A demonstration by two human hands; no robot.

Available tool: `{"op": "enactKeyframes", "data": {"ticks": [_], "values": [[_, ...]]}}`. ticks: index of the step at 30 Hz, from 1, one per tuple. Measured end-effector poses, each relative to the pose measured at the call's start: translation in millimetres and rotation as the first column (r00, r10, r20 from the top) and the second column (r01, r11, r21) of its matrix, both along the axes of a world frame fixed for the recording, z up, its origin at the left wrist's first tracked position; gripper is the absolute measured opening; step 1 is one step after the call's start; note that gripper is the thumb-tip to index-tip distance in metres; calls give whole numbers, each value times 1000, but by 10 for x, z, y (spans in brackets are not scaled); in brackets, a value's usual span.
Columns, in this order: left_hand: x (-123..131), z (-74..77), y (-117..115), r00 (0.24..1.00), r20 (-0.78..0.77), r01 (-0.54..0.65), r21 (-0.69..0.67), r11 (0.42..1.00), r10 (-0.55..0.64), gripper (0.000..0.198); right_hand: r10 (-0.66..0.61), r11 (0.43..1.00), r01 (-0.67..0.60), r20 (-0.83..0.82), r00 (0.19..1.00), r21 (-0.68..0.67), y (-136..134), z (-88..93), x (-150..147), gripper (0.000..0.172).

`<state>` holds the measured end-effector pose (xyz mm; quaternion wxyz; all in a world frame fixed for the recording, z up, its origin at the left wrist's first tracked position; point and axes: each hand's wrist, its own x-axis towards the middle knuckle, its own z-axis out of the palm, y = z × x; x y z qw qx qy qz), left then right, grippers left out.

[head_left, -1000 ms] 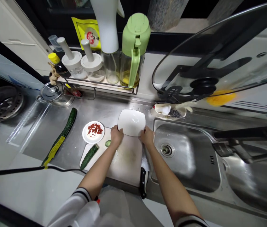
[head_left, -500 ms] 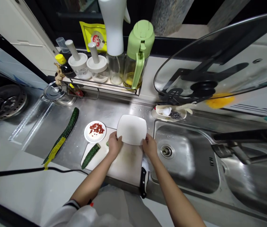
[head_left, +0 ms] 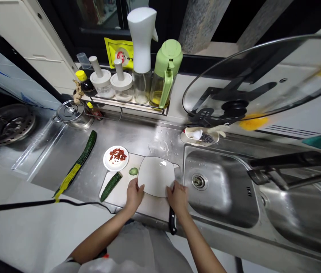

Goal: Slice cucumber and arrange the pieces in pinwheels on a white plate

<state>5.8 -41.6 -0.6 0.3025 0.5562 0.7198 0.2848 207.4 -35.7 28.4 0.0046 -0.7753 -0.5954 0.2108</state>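
A white squarish plate (head_left: 156, 176) is held over the cutting board (head_left: 152, 206). My left hand (head_left: 134, 195) grips its near left edge, thumb on top. At its near right edge, my right hand (head_left: 178, 197) is closed on the rim. Left of the plate lie a small cucumber end piece (head_left: 133, 171) and a cut length of cucumber (head_left: 111, 186). A knife (head_left: 172, 221) lies by the board's right side, its black handle toward me and its blade partly hidden by the plate and my right hand.
A small white plate (head_left: 109, 162) with chopped red pieces overlaps the board's far left corner. A whole cucumber (head_left: 84, 155) with yellow tape lies further left. The sink (head_left: 220, 197) is at the right, below a glass lid (head_left: 205, 91). Bottles and jars fill the rack (head_left: 126, 103).
Both hands have drawn the white squarish plate toward me, over the board. The cucumber end piece and wet counter behind the plate are now uncovered. The camera view has shifted slightly.
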Motion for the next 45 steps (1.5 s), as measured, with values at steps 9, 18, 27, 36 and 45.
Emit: {"op": "enactKeyframes", "data": {"ticks": [9, 18, 27, 36, 45], "values": [[-21, -127, -87, 1000, 0, -2, -12, 1000, 2, 9, -33, 995, 42, 96, 995, -92, -29, 58, -100, 36], [-61, -142, -88, 999, -24, 39, -4, 999, -39, 18, -19, 994, 35, 155, 988, -106, -5, 133, -201, 33], [-358, 12, 286, 975, -224, 31, 103, 994, -7, 34, -6, 991, 25, 146, 989, -130, -14, 204, -212, 32], [-340, 101, 463, 942, -331, 30, -80, 996, -55, 27, -7, 989, 25, 119, 993, -145, -20, 174, -202, 35], [-369, 112, 481, 963, -269, 5, 22, 1000, 1, 17, -5, 994, 20, 138, 990, -108, -33, 158, -202, 33]]}}
